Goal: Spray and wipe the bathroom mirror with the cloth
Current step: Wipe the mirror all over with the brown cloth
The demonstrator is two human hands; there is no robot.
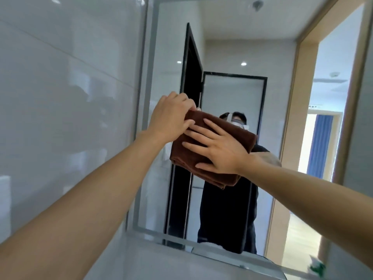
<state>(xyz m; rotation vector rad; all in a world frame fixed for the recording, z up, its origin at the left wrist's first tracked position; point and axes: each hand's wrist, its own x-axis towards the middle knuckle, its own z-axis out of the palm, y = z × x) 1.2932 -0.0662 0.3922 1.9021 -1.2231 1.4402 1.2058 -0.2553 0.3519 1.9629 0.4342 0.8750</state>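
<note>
Right then, you had the folded brown cloth [212, 150] up against the bathroom mirror [228, 89], about mid-height toward its left side. Your right hand [218, 148] lay flat on the cloth with fingers spread, pressing it to the glass, while your left hand [171, 118] pinched the cloth's upper left corner with curled fingers.

Your likeliest trouble was the thick fold: pressure landed only under your palm, so I judged the outer layers could sag or peel open and leave streaks. Wiping leftward, you could also have run off the glass onto the frosted border [141, 110] and the tiled wall [66, 87], smearing that instead.

Whether the glass was wet with spray could not be made out. No bottle was clearly in view; a blurred green thing [318, 268] at the lower right corner was cut off and unidentifiable.
</note>
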